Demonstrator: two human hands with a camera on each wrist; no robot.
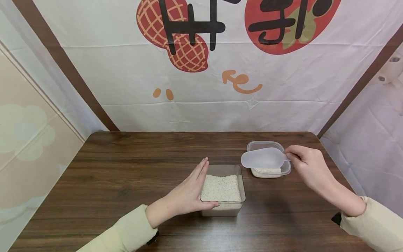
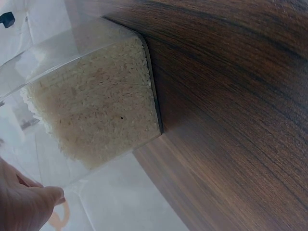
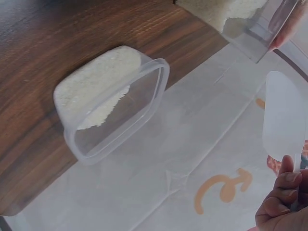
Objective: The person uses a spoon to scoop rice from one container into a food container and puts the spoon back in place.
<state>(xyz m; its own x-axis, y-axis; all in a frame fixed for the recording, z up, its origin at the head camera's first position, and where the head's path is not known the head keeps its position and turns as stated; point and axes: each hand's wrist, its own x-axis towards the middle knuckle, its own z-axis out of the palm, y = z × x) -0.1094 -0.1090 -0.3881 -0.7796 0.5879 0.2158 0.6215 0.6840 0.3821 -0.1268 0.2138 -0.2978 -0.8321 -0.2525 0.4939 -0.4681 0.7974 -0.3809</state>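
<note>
While the left hand (image 1: 185, 196) rests against the left wall of the square clear plastic box of white rice (image 1: 222, 190), its fingers lie straight and together along that wall and its thumb runs along the near edge; the grip is flat and pressed to the box, not curled round it. This box stands on the dark brown wood-grain desk (image 1: 126, 175), near the middle and toward the front. The left wrist view shows the rice (image 2: 96, 106) filling the box to a good depth, with the thumb tip (image 2: 45, 195) at the lower left of the frame.

The right hand (image 1: 310, 164) holds the translucent white plastic scoop (image 1: 262, 158) by its short handle, the fingertips pinching it. The scoop hangs above the smaller rounded clear plastic container (image 1: 269, 157), its bowl pointing left toward the rice box; whether it carries any rice cannot be told. The smaller container stands on the desk just right of and behind the rice box, apart from it. In the right wrist view this container (image 3: 115, 106) holds a shallow layer of rice, heaped toward one end, and the scoop (image 3: 284, 115) appears at the right edge above the fingers (image 3: 284, 185).

Both forearms wear pale yellow-green sleeves (image 1: 126, 232). Behind the desk hangs a white cloth backdrop (image 1: 201, 87) printed with red peanut figures and black characters.
</note>
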